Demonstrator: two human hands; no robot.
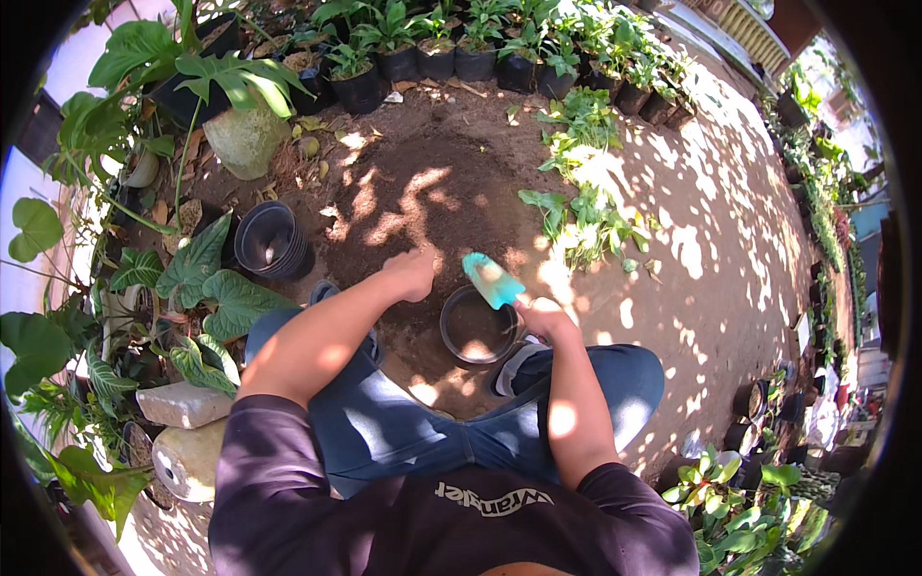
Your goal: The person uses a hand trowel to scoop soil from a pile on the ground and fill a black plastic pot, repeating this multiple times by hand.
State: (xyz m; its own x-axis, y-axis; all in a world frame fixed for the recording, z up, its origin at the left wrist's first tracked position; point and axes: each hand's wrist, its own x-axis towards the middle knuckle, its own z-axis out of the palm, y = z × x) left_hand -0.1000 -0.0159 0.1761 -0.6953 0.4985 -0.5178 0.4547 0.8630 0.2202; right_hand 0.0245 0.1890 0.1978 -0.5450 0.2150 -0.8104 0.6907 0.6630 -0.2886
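Note:
My right hand (544, 317) grips the handle end of a turquoise garden trowel (494, 279). Its blade slants up and left over the rim of a round black plastic pot (444, 327), which stands on the ground between my feet. Some dark soil shows inside the pot. Left of it, my left hand (412, 274) hangs over the near edge of a spread of dark loose soil (432, 194). Its fingers are curled under and mostly hidden, so whether it holds anything does not show.
A stack of black nursery pots (277, 248) stands near my left foot. Pulled-up leafy plants (591, 216) lie right of the soil. Potted seedlings (436, 61) line the far side. Large-leaved plants (241, 302), a brick (184, 405) and a rock (246, 140) border the left.

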